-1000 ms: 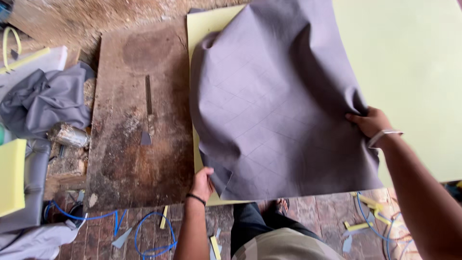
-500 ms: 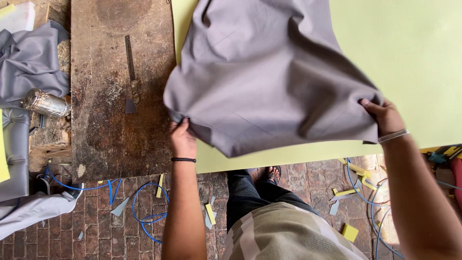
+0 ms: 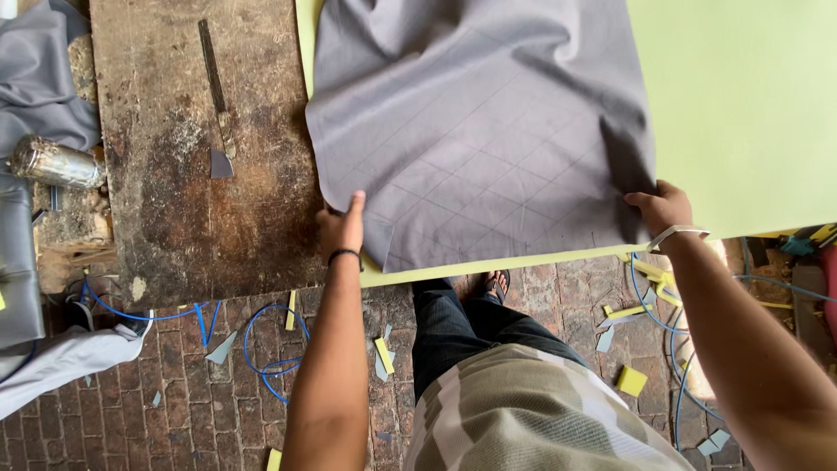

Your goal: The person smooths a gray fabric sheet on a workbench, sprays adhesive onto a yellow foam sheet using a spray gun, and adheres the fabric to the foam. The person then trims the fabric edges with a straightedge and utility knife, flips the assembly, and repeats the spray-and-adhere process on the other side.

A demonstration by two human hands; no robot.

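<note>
A large grey sheet (image 3: 479,131) marked with a faint diamond grid lies rumpled on a pale yellow-green foam slab (image 3: 741,105). My left hand (image 3: 342,228) grips the sheet's near left corner, thumb on top, at the slab's front edge. My right hand (image 3: 663,209), with a metal bracelet on the wrist, pinches the near right corner. The sheet spreads away from me between both hands, with folds near its far left.
A worn, stained wooden worktop (image 3: 183,157) lies to the left with a long flat blade tool (image 3: 218,96) on it. Grey material (image 3: 39,78) and a metal can (image 3: 52,164) sit further left. Blue cable (image 3: 261,349) and foam scraps litter the brick floor.
The grey sheet, lifted and bunched before, has been lowered and spread flatter on the foam slab. Both hands kept hold of its near corners and drew them towards me.
</note>
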